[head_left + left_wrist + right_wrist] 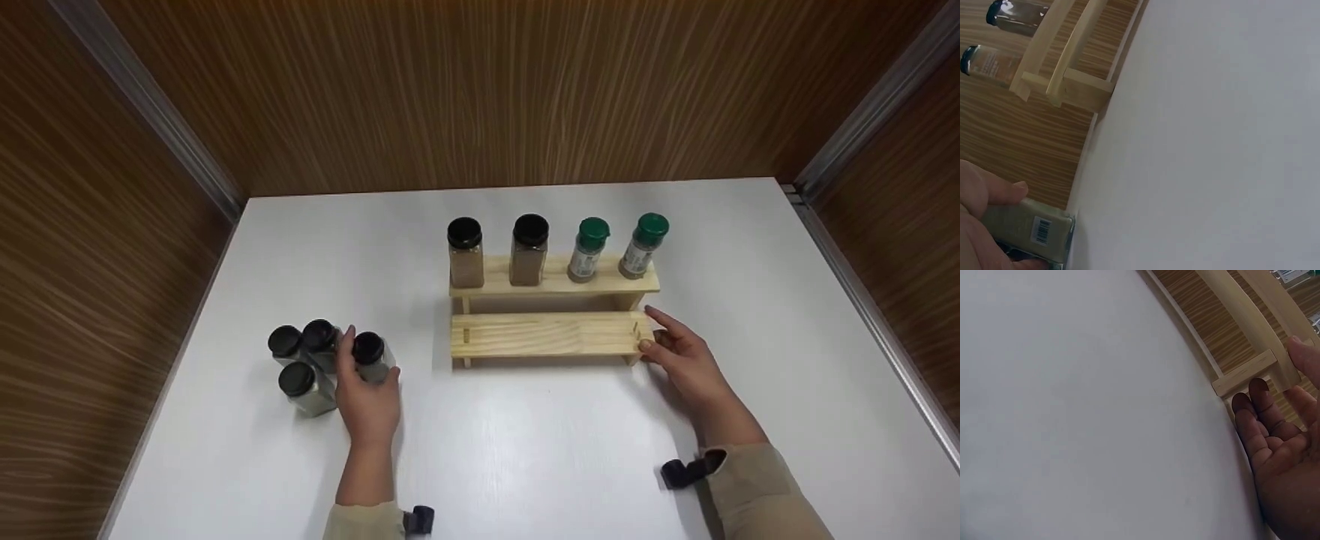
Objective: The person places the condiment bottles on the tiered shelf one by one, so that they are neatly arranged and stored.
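My left hand is curled round a dark-lidded jar, thumb on one side and fingers on the other; I cannot tell whether its base touches the worktop. It is left of the two-step wooden rack, well apart from it. A barcode label shows on its pale greenish side.

My right hand pinches the right end of the rack's lower step, thumb at the front corner, index finger reaching to the back.

Crowding my left fingers on their outer side are three more jars: a rear one, a middle one partly hidden by those fingers, and a front one.

The upper step carries two brown-filled jars at the left and two green-capped bottles at the right. Wood-grain panels enclose the worktop at the back and sides.
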Motion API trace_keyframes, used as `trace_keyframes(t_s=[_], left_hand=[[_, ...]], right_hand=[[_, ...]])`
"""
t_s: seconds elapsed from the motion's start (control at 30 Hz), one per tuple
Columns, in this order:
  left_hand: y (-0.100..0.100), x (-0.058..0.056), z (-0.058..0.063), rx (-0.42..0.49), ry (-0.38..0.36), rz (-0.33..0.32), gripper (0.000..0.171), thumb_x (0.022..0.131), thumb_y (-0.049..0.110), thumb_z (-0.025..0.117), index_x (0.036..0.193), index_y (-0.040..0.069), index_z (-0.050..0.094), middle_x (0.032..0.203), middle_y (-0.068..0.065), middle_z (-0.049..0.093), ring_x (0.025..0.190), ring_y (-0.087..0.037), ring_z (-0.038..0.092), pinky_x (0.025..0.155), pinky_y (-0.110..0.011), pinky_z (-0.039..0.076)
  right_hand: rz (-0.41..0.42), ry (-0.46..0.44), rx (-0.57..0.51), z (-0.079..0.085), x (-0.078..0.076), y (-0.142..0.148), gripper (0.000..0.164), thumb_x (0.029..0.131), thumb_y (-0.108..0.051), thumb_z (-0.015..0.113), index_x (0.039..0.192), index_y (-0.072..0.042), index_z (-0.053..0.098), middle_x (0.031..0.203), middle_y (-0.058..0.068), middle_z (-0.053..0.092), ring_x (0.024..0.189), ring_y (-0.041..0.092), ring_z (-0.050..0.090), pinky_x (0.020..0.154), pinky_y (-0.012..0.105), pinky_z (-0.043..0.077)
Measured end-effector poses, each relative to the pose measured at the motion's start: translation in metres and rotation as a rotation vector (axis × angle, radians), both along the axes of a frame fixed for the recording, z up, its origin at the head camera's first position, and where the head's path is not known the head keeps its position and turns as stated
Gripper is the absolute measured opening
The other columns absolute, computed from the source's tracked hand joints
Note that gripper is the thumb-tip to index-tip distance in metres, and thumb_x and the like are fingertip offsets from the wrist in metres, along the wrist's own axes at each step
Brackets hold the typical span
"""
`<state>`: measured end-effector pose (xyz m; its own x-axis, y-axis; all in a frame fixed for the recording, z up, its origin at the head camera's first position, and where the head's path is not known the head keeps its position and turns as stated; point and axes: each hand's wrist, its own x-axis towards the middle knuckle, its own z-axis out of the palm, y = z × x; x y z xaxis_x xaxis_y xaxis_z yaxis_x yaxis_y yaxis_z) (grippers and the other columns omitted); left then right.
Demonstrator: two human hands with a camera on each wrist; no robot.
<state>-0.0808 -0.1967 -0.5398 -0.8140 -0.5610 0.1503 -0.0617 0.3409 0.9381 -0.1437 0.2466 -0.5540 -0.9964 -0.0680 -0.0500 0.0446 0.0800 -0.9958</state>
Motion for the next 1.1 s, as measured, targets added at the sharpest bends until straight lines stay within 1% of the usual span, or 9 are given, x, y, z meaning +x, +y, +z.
trace_keyframes(t_s=[0.17,0.37,0.4,0.6,0.67,0.8,0.93,1.03,1.1], left_hand=[[-0.004,-0.002,0.001,-0.014,-0.035,-0.014,0.087,0.081,-0.013,0.081,0.156,0.014,0.048,0.165,-0.021,0.041,0.148,-0.042,0.041,0.117,-0.058,0.036],[-0.004,-0.002,0.002,-0.022,-0.008,-0.012,0.086,0.077,-0.014,0.084,0.152,0.013,0.054,0.152,-0.024,0.055,0.142,-0.042,0.050,0.114,-0.056,0.041],[-0.004,-0.002,0.002,-0.027,-0.003,-0.020,0.085,0.076,-0.014,0.085,0.151,0.013,0.055,0.150,-0.023,0.057,0.140,-0.042,0.051,0.113,-0.055,0.042],[0.000,-0.003,0.004,-0.046,0.018,-0.112,0.084,0.077,-0.015,0.086,0.151,0.012,0.056,0.148,-0.019,0.061,0.136,-0.040,0.057,0.108,-0.055,0.047],[0.002,-0.003,0.004,-0.054,0.028,-0.128,0.084,0.076,-0.015,0.086,0.150,0.012,0.057,0.146,-0.018,0.062,0.133,-0.039,0.059,0.107,-0.055,0.048],[0.003,-0.003,0.003,-0.055,0.045,-0.128,0.082,0.076,-0.014,0.087,0.148,0.013,0.059,0.144,-0.017,0.064,0.129,-0.039,0.062,0.104,-0.055,0.050],[0.005,-0.002,0.007,-0.054,0.065,-0.126,0.081,0.076,-0.012,0.088,0.148,0.014,0.060,0.143,-0.016,0.065,0.124,-0.039,0.065,0.097,-0.055,0.054],[0.008,-0.002,0.011,-0.068,0.083,-0.128,0.082,0.077,-0.010,0.088,0.149,0.014,0.060,0.142,-0.016,0.066,0.118,-0.041,0.068,0.088,-0.055,0.058],[0.010,-0.002,0.013,-0.075,0.096,-0.121,0.085,0.077,-0.009,0.088,0.152,0.013,0.056,0.140,-0.019,0.067,0.116,-0.042,0.069,0.088,-0.056,0.058]], right_hand=[[-0.003,0.004,-0.018,0.000,0.000,0.000,0.065,0.101,0.008,0.064,0.161,0.004,0.038,0.113,0.009,0.069,0.097,0.011,0.070,0.084,0.028,0.060],[0.003,0.014,-0.018,0.000,0.000,0.000,0.066,0.101,0.009,0.064,0.161,0.003,0.038,0.114,0.010,0.069,0.098,0.011,0.070,0.083,0.027,0.059],[0.005,0.016,-0.014,0.000,0.000,0.000,0.066,0.101,0.009,0.064,0.161,0.003,0.038,0.114,0.010,0.069,0.098,0.011,0.070,0.083,0.027,0.059],[0.005,0.021,-0.001,0.000,0.001,-0.001,0.067,0.101,0.008,0.064,0.162,0.004,0.036,0.111,0.009,0.068,0.097,0.010,0.069,0.084,0.027,0.059],[0.002,0.023,-0.005,-0.001,0.001,-0.001,0.067,0.101,0.009,0.064,0.161,0.006,0.035,0.111,0.009,0.068,0.097,0.010,0.069,0.084,0.027,0.059],[-0.001,0.025,-0.017,-0.002,0.001,-0.001,0.067,0.100,0.010,0.064,0.161,0.007,0.035,0.110,0.009,0.069,0.097,0.011,0.069,0.083,0.027,0.059],[-0.009,0.021,-0.018,-0.001,0.001,-0.001,0.067,0.100,0.011,0.064,0.161,0.005,0.037,0.110,0.008,0.069,0.096,0.010,0.069,0.083,0.026,0.059],[-0.012,0.016,-0.013,-0.001,0.002,-0.001,0.067,0.100,0.011,0.065,0.161,0.004,0.038,0.111,0.007,0.068,0.097,0.010,0.069,0.083,0.026,0.059],[-0.007,0.016,-0.008,-0.001,0.002,-0.001,0.067,0.100,0.010,0.065,0.161,0.004,0.038,0.111,0.007,0.068,0.097,0.010,0.069,0.084,0.026,0.059]])
